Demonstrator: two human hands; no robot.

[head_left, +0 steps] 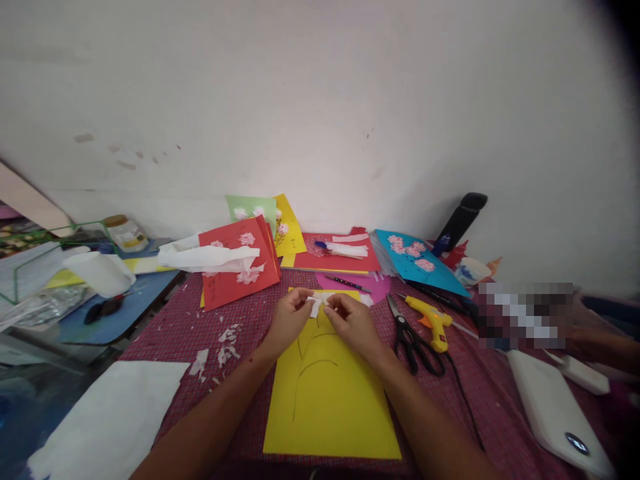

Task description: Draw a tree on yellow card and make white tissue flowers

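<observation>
My left hand (293, 317) and my right hand (350, 320) meet over the top part of a yellow paper sheet (340, 413). Between their fingertips they pinch a small piece of white tissue paper (316, 308). Curved dark lines like stems are drawn on the yellow sheet, which lies flat on a red checked cloth. Close to my right hand are black-handled scissors (413, 340), blades partly open, and a yellow glue gun (434, 321) with its cord running down the cloth. A dark pen (347, 284) rests on a pink round piece beyond my hands.
Red cards with tissue flowers (240, 260) stand at the back left, and a blue flowered card (420, 260) leans at the back right. White scraps (227, 347) litter the cloth. White paper (115, 413) lies front left; a white power bank (555, 407) lies right, near another person's arm (605, 347).
</observation>
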